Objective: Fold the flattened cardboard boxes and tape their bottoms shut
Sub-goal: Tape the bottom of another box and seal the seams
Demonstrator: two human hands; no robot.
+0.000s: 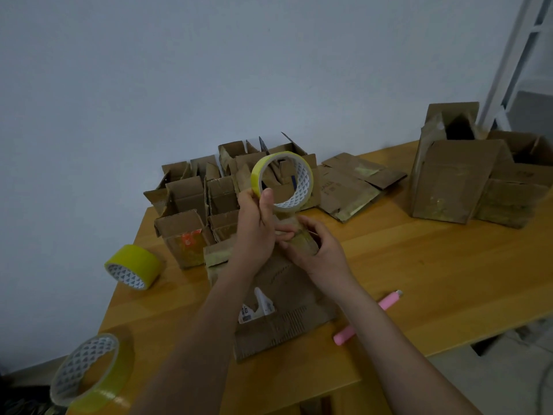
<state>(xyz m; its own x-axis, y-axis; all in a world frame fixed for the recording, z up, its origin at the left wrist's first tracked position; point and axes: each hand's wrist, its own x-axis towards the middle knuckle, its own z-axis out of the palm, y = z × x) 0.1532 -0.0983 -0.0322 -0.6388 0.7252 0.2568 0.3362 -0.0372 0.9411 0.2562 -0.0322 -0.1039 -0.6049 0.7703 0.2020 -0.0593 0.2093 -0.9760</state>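
Tape roll [282,181] held up by left hand [256,232], above right hand [314,250].

Looks like a makeshift packing corner in a plain spare room, not a proper warehouse.

One wooden table [419,244] shoved up against a bare pale wall [179,70], and it's loaded with shipping stuff: a cluster of small folded cardboard boxes [197,205] at the back, some flattened ones [353,184] lying beside them, taller worn boxes [452,181] on the right with old tape residue. Three rolls of yellow packing tape [133,266] around, plus a pink utility knife [386,304] on the tabletop. A white metal frame [514,49], maybe shelving or a bunk, shows in the right corner. No machinery or signage, just hand-packing gear.
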